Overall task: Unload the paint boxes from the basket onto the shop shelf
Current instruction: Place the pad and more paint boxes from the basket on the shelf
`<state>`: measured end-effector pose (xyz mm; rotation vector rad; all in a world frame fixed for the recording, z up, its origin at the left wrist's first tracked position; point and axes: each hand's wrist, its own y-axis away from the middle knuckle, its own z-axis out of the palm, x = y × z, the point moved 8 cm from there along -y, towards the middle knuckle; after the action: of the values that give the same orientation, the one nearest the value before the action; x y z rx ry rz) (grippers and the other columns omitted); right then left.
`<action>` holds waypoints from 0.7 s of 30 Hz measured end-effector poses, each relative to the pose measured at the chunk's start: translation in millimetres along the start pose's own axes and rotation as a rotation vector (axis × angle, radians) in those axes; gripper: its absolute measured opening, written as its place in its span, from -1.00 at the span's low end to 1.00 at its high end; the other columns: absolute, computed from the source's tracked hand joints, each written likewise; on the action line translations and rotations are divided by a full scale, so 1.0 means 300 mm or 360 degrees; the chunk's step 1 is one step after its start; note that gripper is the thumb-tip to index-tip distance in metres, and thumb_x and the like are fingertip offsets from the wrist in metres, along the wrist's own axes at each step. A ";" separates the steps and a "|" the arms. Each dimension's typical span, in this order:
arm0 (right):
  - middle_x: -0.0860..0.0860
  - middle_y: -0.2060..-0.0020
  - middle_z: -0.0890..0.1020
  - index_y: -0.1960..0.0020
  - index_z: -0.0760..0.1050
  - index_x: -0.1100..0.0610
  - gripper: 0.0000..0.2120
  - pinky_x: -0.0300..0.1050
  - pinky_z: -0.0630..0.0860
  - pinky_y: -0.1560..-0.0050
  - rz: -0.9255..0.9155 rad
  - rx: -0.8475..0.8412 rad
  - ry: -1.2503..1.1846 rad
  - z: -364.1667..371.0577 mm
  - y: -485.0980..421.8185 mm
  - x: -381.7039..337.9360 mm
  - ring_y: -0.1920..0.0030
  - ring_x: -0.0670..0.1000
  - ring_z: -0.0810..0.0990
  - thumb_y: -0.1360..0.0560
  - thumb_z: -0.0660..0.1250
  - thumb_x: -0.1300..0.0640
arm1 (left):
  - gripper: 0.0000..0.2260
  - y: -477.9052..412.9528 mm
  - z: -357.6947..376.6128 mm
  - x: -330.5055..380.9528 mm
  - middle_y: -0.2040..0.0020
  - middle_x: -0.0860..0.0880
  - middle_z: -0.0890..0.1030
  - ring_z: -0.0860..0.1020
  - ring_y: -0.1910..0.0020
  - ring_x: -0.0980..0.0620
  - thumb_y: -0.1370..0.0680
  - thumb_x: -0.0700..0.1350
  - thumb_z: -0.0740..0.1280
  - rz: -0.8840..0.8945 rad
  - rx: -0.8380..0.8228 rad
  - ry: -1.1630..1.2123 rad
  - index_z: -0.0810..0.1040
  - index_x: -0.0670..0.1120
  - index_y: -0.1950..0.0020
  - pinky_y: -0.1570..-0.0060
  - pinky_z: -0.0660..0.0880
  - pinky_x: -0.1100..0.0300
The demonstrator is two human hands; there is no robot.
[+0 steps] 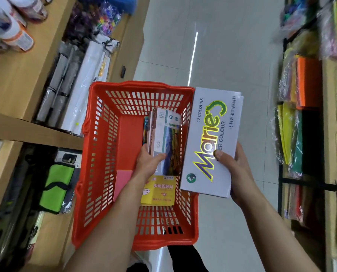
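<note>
A red plastic basket (102, 146) sits on the floor between two shelf units. My left hand (147, 163) reaches inside it and grips a paint box with a landscape picture (168, 142), one of several boxes standing on edge. Below that, a yellow paint box (158, 190) lies flat on the basket floor beside a pink box (122, 181). My right hand (235, 171) holds a white "Marie's 12 colours" paint box (211, 140) over the basket's right rim, thumb on its lid.
A wooden shop shelf (16, 79) on the left carries spray cans, white rolls and wrapped packs, with a green pouch (55, 187) lower down. Another shelf (328, 154) on the right holds coloured paper packs. Grey tiled aisle floor (232, 55) runs ahead.
</note>
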<state>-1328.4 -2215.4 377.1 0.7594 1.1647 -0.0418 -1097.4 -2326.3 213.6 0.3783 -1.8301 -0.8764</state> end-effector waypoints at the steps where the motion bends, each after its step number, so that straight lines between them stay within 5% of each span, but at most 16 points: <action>1: 0.07 -0.19 0.72 -0.40 0.42 0.06 -0.37 -0.03 0.67 0.14 0.0003 -0.0001 0.0000 0.005 0.002 -0.001 -0.03 0.14 0.76 -0.37 0.49 0.03 | -0.61 0.015 -0.017 -0.001 -0.01 0.18 0.67 0.65 -0.01 0.16 -0.30 0.04 0.53 0.0003 0.0007 0.0034 0.45 0.27 -0.01 0.09 0.51 0.27; 6: 0.07 -0.17 0.73 -0.37 0.42 0.04 -0.39 -0.02 0.68 0.14 0.0015 0.0007 0.0003 0.037 0.025 -0.027 -0.04 0.16 0.76 -0.36 0.53 0.05 | -0.55 0.147 -0.148 0.006 -0.08 0.12 0.70 0.68 -0.06 0.08 -0.31 0.03 0.55 0.0016 0.0064 0.0085 0.48 0.26 -0.12 -0.14 0.59 0.02; 10: 0.09 -0.18 0.72 -0.33 0.45 -0.01 -0.42 0.07 0.68 0.13 0.0050 -0.0049 0.0016 0.085 0.082 -0.055 -0.05 0.21 0.75 -0.35 0.53 0.04 | -0.38 0.310 -0.269 0.076 -0.23 -0.01 0.65 0.64 -0.16 0.02 -0.41 -0.12 0.56 0.0082 0.0138 0.0121 0.42 -0.02 -0.42 -0.29 0.53 -0.04; 15: 0.06 -0.20 0.72 -0.36 0.46 -0.07 -0.42 0.05 0.69 0.14 0.0038 -0.0162 -0.0050 0.178 0.199 -0.126 -0.05 0.18 0.76 -0.37 0.53 0.05 | -0.57 0.597 -0.434 0.196 -0.01 0.15 0.72 0.70 0.06 0.22 -0.44 -0.23 0.54 0.0188 0.0291 0.0217 0.54 0.10 -0.21 0.15 0.58 0.39; 21: 0.09 -0.21 0.71 -0.42 0.43 0.00 -0.37 0.04 0.69 0.13 0.0019 -0.0430 -0.0047 0.369 0.383 -0.262 -0.07 0.19 0.75 -0.38 0.52 0.08 | -0.55 1.024 -0.649 0.319 0.09 0.26 0.73 0.72 0.15 0.21 -0.40 -0.26 0.57 0.0288 0.0468 0.0437 0.54 0.19 -0.07 0.31 0.60 0.33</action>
<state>-1225.5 -2217.7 522.3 0.5246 1.1103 0.1123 -922.3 -2251.1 537.7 0.4834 -1.7054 -0.4085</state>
